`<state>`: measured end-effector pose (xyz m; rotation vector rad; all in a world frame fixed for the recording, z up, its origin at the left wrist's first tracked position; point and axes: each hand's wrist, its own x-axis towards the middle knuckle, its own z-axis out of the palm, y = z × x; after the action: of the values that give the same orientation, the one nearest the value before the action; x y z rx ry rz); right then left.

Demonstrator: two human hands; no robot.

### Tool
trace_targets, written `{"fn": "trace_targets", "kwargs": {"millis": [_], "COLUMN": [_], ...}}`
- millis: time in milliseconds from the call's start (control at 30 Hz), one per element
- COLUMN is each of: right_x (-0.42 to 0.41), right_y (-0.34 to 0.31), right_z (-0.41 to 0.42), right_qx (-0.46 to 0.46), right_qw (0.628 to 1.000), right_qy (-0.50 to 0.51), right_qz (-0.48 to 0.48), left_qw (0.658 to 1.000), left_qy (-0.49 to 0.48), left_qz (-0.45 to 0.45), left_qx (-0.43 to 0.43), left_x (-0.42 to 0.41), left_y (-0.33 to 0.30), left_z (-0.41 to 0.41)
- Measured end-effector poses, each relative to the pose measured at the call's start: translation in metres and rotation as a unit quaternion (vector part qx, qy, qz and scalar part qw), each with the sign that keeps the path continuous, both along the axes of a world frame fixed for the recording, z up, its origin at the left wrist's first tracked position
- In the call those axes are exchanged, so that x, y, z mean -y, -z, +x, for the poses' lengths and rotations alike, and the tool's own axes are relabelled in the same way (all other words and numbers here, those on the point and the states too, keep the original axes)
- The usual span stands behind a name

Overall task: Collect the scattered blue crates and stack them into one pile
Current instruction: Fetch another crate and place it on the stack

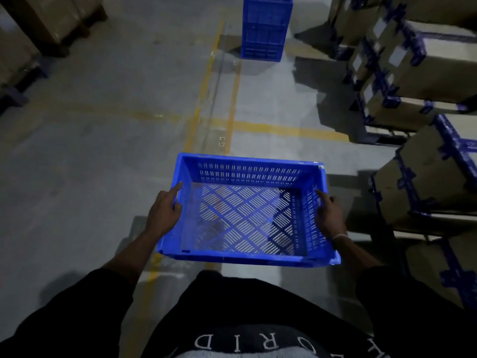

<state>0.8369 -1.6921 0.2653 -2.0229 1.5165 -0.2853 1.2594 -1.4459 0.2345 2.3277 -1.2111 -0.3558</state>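
Observation:
I carry an empty blue perforated crate point(245, 257) in front of my waist, above the floor. My left hand point(165, 210) grips its left side wall, thumb on the rim and fingers curled under the handle edge. My right hand point(329, 215) grips the right side wall the same way. Far ahead on the floor stands a pile of stacked blue crates point(265, 29), its top cut off by the frame edge.
Cardboard boxes with blue strapping point(418, 81) line the right side on pallets. More wrapped boxes point(33, 29) stand at the far left. Yellow floor lines point(232, 109) run down the grey concrete aisle between them, leading toward the pile.

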Motion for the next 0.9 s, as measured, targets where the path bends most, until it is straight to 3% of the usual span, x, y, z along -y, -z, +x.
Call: {"fn": "trace_targets", "kwargs": {"millis": [433,667,900], "right_x": [0.262,0.396,0.548], "right_y": [0.015,0.0,0.009], "right_z": [0.184,0.277,0.348], "right_qx": [-0.028,-0.02,-0.01], "right_qw": [0.999,0.998,0.998], "right_qy": [0.024,0.04,0.051], "right_qz": [-0.021,-0.035,-0.042], "left_qw": [1.0,0.999,0.999], "left_qy": [0.014,0.041,0.051], "left_qz": [-0.015,0.002,0.0], "left_qx": [-0.016,0.0,-0.007], "left_x": [0.282,0.433,0.593], "left_y": [0.026,-0.005,0.007], "left_z": [0.19,0.293,0.367]}}
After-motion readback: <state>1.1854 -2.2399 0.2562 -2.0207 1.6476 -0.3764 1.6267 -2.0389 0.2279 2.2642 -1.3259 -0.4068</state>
